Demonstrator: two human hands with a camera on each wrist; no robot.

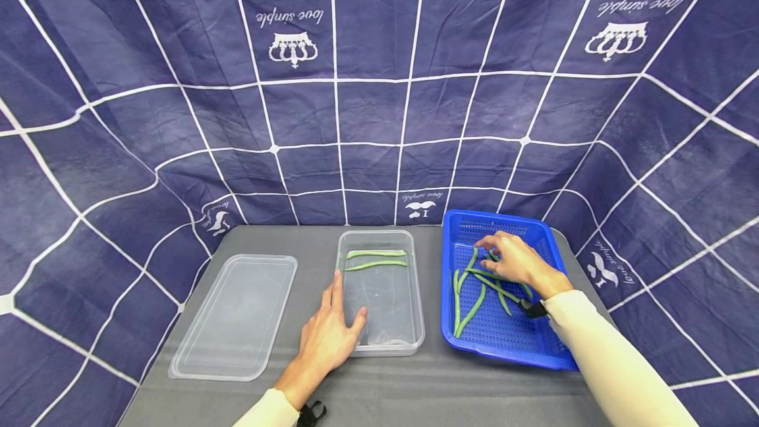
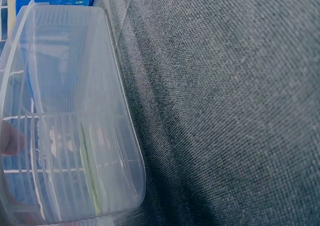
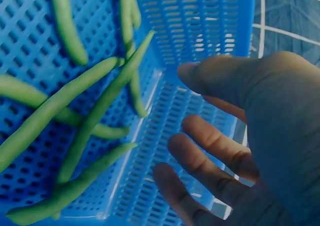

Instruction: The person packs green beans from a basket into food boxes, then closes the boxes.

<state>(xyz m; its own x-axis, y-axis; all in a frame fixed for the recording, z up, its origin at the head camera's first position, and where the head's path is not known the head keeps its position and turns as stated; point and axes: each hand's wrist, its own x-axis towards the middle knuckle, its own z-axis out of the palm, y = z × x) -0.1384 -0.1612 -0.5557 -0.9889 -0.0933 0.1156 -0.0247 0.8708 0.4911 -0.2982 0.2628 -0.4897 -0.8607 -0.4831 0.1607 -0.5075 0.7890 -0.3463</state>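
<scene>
Several green beans [image 1: 472, 313] lie loosely across one another in a blue perforated basket [image 1: 449, 282] on the right. Above them, inside the basket's rim, hovers my right hand [image 1: 511, 259]. In the right wrist view its thumb and fingers [image 3: 210, 141] are spread apart with nothing between them, beside the beans [image 3: 95, 121]. A clear plastic container [image 1: 379, 308] in the middle holds two green beans [image 1: 376, 263] side by side near its far end. My left hand [image 1: 329, 335] rests along the container's left side, fingers extended and thumb over the near left rim.
A translucent flat lid [image 1: 234, 318] lies on the grey table [image 1: 320, 242] left of the container. Blue cloth with white lines [image 1: 373, 111] hangs behind the table and along both sides. The basket stands to the right of the container, with a gap between them.
</scene>
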